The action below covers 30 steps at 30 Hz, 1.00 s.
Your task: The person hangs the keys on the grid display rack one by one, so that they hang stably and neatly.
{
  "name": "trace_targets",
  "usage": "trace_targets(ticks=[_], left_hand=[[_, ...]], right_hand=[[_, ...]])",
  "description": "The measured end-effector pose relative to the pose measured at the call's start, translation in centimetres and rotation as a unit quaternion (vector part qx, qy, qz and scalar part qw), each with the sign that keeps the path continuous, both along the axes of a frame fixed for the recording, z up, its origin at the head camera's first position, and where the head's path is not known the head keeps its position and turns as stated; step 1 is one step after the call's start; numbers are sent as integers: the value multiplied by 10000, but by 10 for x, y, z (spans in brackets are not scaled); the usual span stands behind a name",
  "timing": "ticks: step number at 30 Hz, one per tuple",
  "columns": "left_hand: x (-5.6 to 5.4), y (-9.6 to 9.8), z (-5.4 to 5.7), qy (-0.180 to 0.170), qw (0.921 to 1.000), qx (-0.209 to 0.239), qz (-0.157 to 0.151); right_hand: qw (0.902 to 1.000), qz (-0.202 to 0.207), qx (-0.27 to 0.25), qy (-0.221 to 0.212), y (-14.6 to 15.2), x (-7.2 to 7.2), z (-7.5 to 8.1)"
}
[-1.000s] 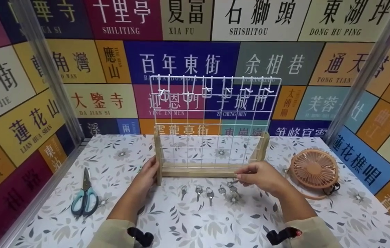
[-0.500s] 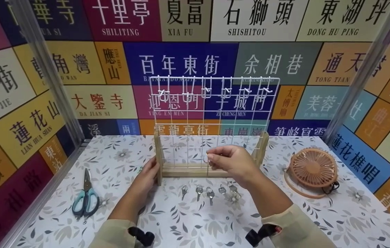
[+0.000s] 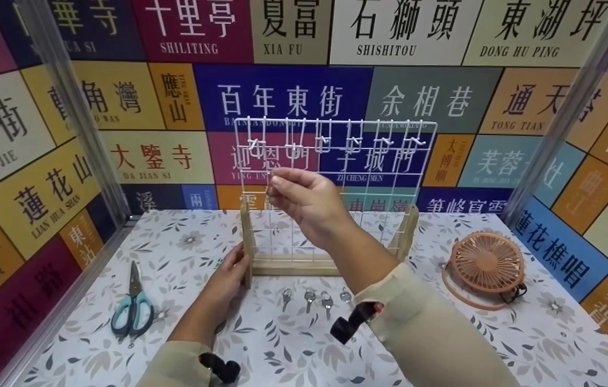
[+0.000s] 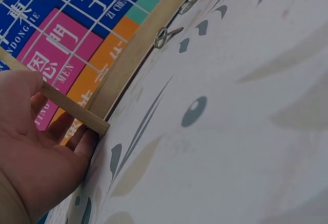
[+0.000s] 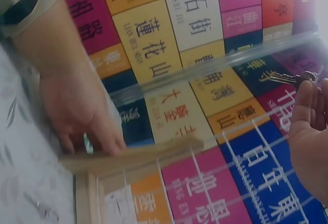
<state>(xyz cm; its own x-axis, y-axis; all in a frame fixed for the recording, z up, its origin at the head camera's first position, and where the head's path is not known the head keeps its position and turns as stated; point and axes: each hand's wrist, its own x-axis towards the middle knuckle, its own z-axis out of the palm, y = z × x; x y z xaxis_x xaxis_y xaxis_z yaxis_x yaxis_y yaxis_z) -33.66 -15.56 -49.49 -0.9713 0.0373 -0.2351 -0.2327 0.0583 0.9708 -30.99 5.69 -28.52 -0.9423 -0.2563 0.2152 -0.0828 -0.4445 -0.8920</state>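
In the head view, a white wire grid rack (image 3: pixel 330 173) in a wooden stand carries a row of white hooks (image 3: pixel 323 142) along its top. My left hand (image 3: pixel 230 279) grips the stand's left wooden upright (image 4: pixel 72 106), fingers curled behind it. In front of the left part of the grid, below the hooks, my right hand (image 3: pixel 309 207) pinches a key (image 5: pixel 284 78) by its ring between thumb and fingers. The key points away from the fingertips in the right wrist view. Several more keys (image 3: pixel 309 299) with rings lie in a row on the table before the stand.
Scissors (image 3: pixel 133 306) with teal and dark handles lie at the left of the floral-covered table (image 3: pixel 260 349). An orange fan (image 3: pixel 486 263) stands at the right. Behind and at the sides rise panels (image 3: pixel 282 97) printed with coloured sign blocks.
My right hand has lifted a key from the right end of the row and carried it up and left, to the grid's left part. My left hand stays on the upright.
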Motion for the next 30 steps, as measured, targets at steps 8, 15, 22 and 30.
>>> trace_targets(ticks=[8, 15, 22, 30], left_hand=[[-1, 2, 1, 59, 9998, -157, 54], [-3, 4, 0, 208, 9996, -141, 86], [-4, 2, 1, 76, 9993, -348, 117], [-3, 3, 0, 30, 9989, -433, 162]], right_hand=[[9942, 276, -963, -385, -32, -1, 20], [9936, 175, -1054, -356, -39, -6, 24], [9945, 10, -979, -379, -37, -13, 21], [9968, -94, -756, -224, -21, -12, 4]])
